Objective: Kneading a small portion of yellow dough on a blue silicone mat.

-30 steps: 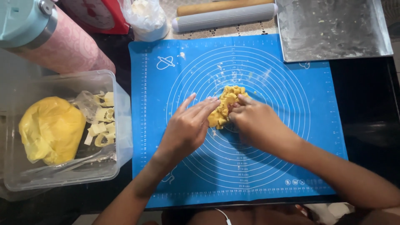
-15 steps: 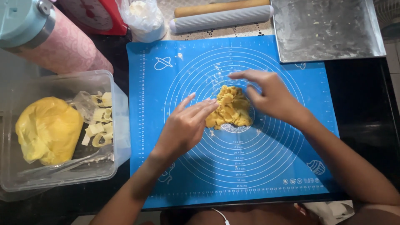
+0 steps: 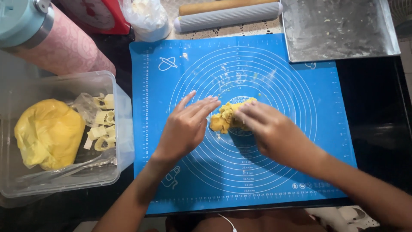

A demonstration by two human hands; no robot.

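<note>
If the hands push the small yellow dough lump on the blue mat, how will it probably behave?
The yellow dough lump looks ragged and cracked, so it would probably crumble rather than stretch. Crumbs scattered on the blue mat suggest it sheds bits. Its lumpy shape should not roll.

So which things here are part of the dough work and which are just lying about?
In use:
left hand
right hand
yellow dough lump
blue mat

Lying about:
plastic tub
wrapped dough
rolling pins
metal tray
pink bottle
</note>
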